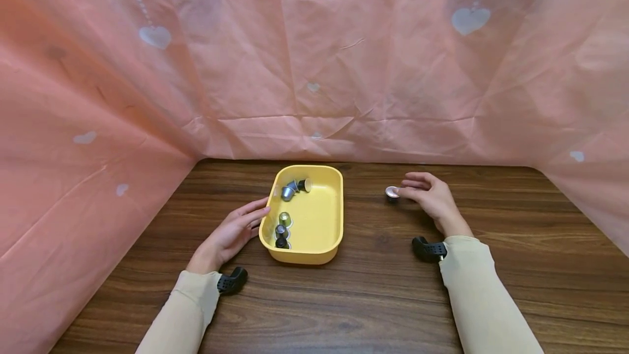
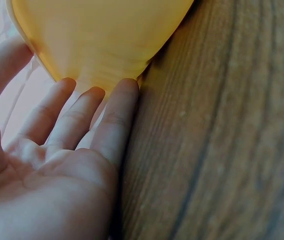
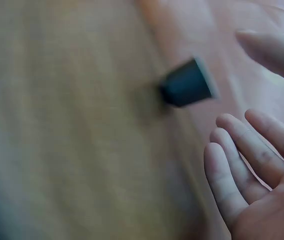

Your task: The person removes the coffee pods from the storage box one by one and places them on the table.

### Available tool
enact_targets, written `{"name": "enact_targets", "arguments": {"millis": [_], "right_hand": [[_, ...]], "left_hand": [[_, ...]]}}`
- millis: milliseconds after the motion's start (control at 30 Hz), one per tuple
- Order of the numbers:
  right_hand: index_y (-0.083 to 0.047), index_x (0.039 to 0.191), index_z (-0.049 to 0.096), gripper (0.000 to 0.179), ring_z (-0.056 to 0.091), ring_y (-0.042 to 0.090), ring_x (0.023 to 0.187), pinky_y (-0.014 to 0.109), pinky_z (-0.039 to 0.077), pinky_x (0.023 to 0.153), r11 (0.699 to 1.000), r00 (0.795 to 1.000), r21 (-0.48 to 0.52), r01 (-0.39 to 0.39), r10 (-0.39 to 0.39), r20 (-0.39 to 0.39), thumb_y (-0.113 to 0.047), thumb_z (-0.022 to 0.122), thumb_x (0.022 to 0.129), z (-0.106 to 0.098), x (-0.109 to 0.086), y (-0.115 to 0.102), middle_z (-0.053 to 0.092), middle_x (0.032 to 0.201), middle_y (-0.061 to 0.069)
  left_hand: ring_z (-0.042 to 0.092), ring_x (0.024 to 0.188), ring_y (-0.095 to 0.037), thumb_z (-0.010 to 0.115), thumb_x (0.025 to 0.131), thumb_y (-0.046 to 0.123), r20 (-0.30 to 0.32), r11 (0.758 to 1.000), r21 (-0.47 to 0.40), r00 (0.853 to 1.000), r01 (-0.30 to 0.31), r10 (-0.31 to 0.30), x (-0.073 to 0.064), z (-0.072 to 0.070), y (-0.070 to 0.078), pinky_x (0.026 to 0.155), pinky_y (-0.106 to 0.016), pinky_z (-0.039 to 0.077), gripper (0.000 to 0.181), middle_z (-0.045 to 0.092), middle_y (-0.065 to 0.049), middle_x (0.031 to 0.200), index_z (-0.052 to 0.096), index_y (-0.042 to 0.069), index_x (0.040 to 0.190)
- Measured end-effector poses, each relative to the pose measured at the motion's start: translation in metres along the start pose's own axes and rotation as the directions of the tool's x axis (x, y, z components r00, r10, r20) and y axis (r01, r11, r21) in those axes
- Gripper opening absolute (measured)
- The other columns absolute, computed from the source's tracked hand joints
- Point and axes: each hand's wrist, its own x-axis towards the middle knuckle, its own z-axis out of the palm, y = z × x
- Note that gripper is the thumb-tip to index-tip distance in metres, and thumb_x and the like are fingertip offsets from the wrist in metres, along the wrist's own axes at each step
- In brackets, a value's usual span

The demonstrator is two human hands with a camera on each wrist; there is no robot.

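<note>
- One-handed, touching the left wall of yellow tray (image 1: 302, 257) with relaxed left hand (image 1: 231, 236).
- Poising unclenched right hand (image 1: 434, 200) beside dark capsule (image 3: 188, 84), revealing a gap only in right wrist view.

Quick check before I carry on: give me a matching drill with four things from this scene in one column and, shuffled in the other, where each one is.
Things
1. left hand
2. lone capsule
3. right hand
4. green capsule

Places
A. open beside the lone capsule
B. inside the yellow tray
C. standing on the table, wide end up
D. touching the outside of the tray

Pairs: 1-D, 2-C, 3-A, 4-B
</note>
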Motion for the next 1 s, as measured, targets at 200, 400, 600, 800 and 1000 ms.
{"name": "enact_targets", "arguments": {"millis": [200,400,600,800,1000], "right_hand": [[-0.012,0.126,0.068,0.032,0.077,0.0,0.093,0.017,0.061,0.088,0.861,0.997,0.505,0.069,-0.036,-0.075,-0.008,0.081,0.097,-0.026,-0.003,-0.009,0.082,0.103,-0.013],[-0.013,0.113,0.076,0.02,0.077,0.002,0.09,0.017,0.061,0.085,0.798,0.991,0.592,0.108,-0.042,-0.124,-0.002,0.079,0.096,-0.035,-0.006,-0.015,0.083,0.097,-0.008],[-0.016,0.11,0.077,0.02,0.077,0.0,0.09,0.017,0.061,0.087,0.819,0.993,0.566,0.1,-0.045,-0.11,-0.003,0.081,0.095,-0.023,-0.005,-0.027,0.082,0.097,-0.01],[-0.018,0.107,0.077,0.018,0.076,0.001,0.094,0.017,0.06,0.089,0.835,0.995,0.543,0.093,-0.062,-0.075,-0.006,0.082,0.095,-0.002,-0.003,-0.038,0.082,0.098,-0.011],[-0.019,0.109,0.076,0.017,0.074,0.002,0.101,0.017,0.06,0.092,0.858,0.998,0.509,0.062,-0.056,-0.026,-0.011,0.083,0.096,0.02,-0.003,-0.047,0.081,0.099,-0.013]], "left_hand": [[0.047,0.151,-0.02,0.059,0.112,0.029,0.004,1.0,0.001,1.0,0.003,-0.003,0.001,0.0,0.002,0.112,-0.029,0.048,0.062,0.038,-0.011,0.174,0.039,0.01,0.167],[0.045,0.153,-0.023,0.059,0.112,0.029,0.005,1.0,0.0,1.0,0.009,-0.009,0.002,-0.001,0.001,0.113,-0.029,0.048,0.062,0.037,-0.012,0.174,0.038,0.009,0.167],[0.048,0.151,-0.02,0.058,0.113,0.029,-0.003,1.0,-0.001,1.0,0.006,-0.006,-0.001,-0.002,0.0,0.111,-0.027,0.049,0.061,0.038,-0.012,0.174,0.039,0.01,0.167],[0.046,0.152,-0.021,0.058,0.113,0.028,0.002,1.0,-0.007,1.0,-0.002,0.002,-0.004,-0.003,-0.001,0.11,-0.026,0.05,0.061,0.037,-0.013,0.174,0.038,0.009,0.167],[0.052,0.145,-0.015,0.058,0.113,0.028,-0.001,1.0,-0.011,1.0,-0.003,0.003,-0.007,-0.004,-0.004,0.109,-0.026,0.051,0.061,0.04,-0.013,0.173,0.038,0.008,0.167]]}}
